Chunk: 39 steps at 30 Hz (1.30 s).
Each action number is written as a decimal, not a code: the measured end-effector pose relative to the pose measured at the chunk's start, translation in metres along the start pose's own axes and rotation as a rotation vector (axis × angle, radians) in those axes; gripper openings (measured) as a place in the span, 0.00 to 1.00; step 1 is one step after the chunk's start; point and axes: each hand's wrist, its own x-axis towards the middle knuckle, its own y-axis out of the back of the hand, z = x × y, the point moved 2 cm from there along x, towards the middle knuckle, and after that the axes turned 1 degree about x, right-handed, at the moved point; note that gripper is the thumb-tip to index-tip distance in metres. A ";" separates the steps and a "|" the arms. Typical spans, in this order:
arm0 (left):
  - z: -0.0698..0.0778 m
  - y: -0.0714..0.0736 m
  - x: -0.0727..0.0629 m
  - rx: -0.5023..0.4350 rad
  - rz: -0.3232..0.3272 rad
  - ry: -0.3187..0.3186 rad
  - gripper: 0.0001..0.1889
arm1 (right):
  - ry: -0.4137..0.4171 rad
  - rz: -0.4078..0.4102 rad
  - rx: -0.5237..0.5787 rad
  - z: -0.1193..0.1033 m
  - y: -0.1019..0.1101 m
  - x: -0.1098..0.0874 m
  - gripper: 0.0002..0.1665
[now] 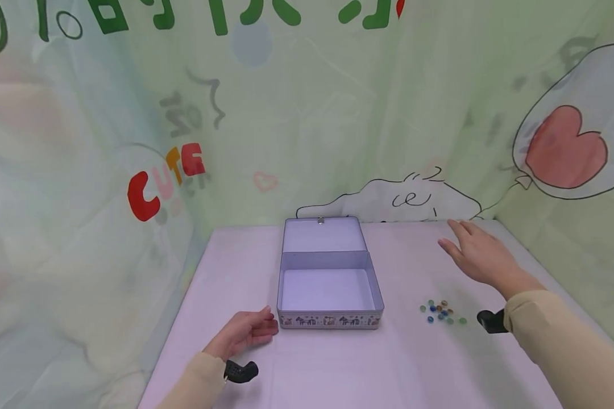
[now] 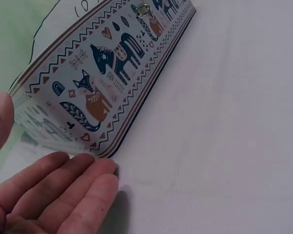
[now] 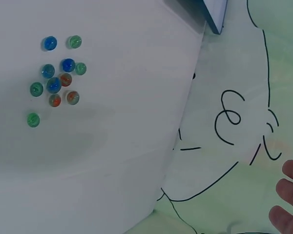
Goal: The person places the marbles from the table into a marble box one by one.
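Observation:
An open tin box (image 1: 330,289) with a hinged lid (image 1: 323,236) tipped back stands mid-table, and no contents show inside. Foxes and other animals decorate its front wall (image 2: 107,73). Beside the box's front left corner is my left hand (image 1: 248,330), its fingers extended and close to the tin; whether they touch it I cannot tell. To the right of the box lies a loose cluster of glass marbles (image 1: 440,309) in blue, green and reddish brown. My right hand (image 1: 478,253) is raised beyond the marbles with fingers extended, holding nothing. Only its fingertips (image 3: 288,195) show in the right wrist view.
A pale cloth covers the table (image 1: 235,261). Printed fabric curtains (image 1: 286,113) enclose its back and both sides. Dark wrist devices (image 1: 240,372) sit below each sleeve. The box's lid edge (image 3: 215,14) appears at the top of the right wrist view.

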 end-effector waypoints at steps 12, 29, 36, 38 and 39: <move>0.001 0.000 0.013 -0.092 0.051 0.074 0.32 | -0.029 -0.025 0.030 0.018 -0.012 -0.013 0.44; 0.008 0.000 0.017 -0.066 0.069 0.162 0.25 | -0.054 -0.023 0.025 0.041 -0.020 -0.031 0.43; 0.009 -0.002 0.019 -0.059 0.034 0.177 0.24 | -0.083 -0.024 0.025 0.049 -0.021 -0.038 0.42; 0.008 -0.002 0.020 -0.055 0.026 0.178 0.24 | -0.090 -0.028 0.033 0.054 -0.022 -0.040 0.42; 0.008 -0.003 0.020 -0.054 0.026 0.179 0.23 | -0.095 -0.032 0.040 0.057 -0.024 -0.041 0.43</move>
